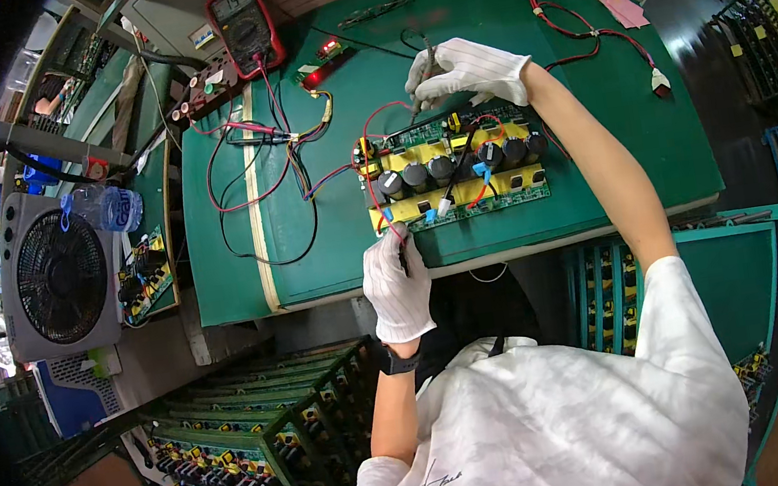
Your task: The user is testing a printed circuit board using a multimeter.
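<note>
A green circuit board (502, 205) with yellow-wrapped parts and a row of black cylindrical capacitors (441, 169) lies near the bench's front edge. My left hand (398, 286), in a white striped glove, is closed at the board's near left edge. A thin red wire (374, 191) runs down to its fingertips; a dark sliver shows between the fingers, too small to name. My right hand (469, 70), gloved likewise, pinches a thin pen-like tool (428, 65) beyond the board's far edge. The tool points down towards that edge; whether it touches is unclear.
A red-framed multimeter (244, 28) with its display lit stands at the back left. Near it are a small glowing red display module (322, 63) and tangled leads (295, 142). A fan (58, 270) and a water bottle (117, 208) stand left; racks of boards (228, 441) stand below.
</note>
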The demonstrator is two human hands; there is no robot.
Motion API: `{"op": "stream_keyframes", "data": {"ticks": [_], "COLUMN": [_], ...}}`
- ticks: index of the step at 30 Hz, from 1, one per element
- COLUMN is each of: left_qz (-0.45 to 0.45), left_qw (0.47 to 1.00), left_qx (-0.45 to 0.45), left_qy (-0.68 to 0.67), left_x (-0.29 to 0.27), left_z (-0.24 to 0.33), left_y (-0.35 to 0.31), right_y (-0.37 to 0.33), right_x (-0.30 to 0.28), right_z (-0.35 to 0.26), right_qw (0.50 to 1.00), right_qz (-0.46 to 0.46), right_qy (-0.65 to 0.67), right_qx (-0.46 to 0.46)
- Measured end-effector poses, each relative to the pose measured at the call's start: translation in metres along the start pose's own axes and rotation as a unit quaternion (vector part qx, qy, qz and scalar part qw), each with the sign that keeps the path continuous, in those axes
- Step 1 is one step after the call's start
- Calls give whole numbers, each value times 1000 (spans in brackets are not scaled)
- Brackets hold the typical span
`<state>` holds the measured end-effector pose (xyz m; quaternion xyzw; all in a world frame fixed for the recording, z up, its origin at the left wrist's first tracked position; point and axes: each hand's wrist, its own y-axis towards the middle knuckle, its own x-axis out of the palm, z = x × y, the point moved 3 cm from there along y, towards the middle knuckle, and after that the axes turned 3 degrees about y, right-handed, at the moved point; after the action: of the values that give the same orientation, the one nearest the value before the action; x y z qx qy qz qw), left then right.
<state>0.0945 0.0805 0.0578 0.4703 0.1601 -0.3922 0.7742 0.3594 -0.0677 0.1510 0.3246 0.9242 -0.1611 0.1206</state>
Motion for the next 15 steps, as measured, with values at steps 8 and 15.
{"op": "stream_keyframes", "data": {"ticks": [8, 15], "left_qz": [12, 25], "left_qw": [1000, 999], "left_qx": [16, 19], "left_qy": [6, -14], "left_x": [-6, -7], "left_z": [3, 9], "left_y": [12, 7], "right_y": [27, 15], "right_x": [2, 2], "right_z": [21, 17], "right_qw": [994, 992], "right_qz": [-81, -39], "right_qy": [50, -105], "right_qx": [-53, -50]}}
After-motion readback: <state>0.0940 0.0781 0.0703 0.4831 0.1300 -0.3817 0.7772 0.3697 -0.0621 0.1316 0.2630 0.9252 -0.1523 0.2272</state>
